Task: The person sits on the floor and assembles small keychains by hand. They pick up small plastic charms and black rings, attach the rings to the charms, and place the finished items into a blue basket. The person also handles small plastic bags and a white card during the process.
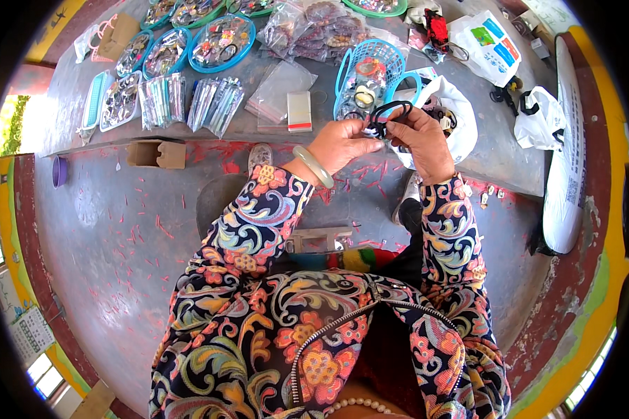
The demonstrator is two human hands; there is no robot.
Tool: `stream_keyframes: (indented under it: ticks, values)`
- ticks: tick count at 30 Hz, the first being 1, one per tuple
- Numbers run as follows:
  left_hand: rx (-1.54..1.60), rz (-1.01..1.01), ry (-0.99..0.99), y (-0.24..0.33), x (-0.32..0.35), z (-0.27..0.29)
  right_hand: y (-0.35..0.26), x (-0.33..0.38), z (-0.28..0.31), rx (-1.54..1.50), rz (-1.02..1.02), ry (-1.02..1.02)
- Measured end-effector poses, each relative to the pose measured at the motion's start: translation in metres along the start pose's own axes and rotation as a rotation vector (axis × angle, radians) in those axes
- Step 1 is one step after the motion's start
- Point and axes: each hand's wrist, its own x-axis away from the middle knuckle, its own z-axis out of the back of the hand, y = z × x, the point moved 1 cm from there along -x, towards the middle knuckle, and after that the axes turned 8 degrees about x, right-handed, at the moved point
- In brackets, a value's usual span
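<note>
I am pinching a black looped band [379,124] with my left hand [342,145] and right hand [426,143], in front of the blue basket [393,57], handling seemingly unfinished, small pieces [443,119] lying in the white bag [466,122].

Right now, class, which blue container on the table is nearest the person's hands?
The lattice-sided basket, just beyond the fingers; the round blue-rimmed trays and the long, narrow tray sit farther to the left.
</note>
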Motion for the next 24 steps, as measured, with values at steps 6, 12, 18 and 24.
stream_keyframes:
  ticks: [6,12,18,24]
  values:
    - [-0.146,-0.017,0.024,0.002,0.002,0.001,0.000,-0.001,0.005,0.068,0.092,-0.124]
    - [-0.202,0.035,-0.065,0.005,0.007,-0.007,-0.016,0.006,0.000,0.129,0.094,-0.098]
    - [-0.257,0.042,-0.050,0.007,0.006,-0.007,-0.016,0.007,0.000,0.427,0.226,-0.149]
    - [-0.227,-0.002,0.003,0.004,0.005,-0.009,-0.017,0.010,-0.005,0.432,0.161,-0.190]
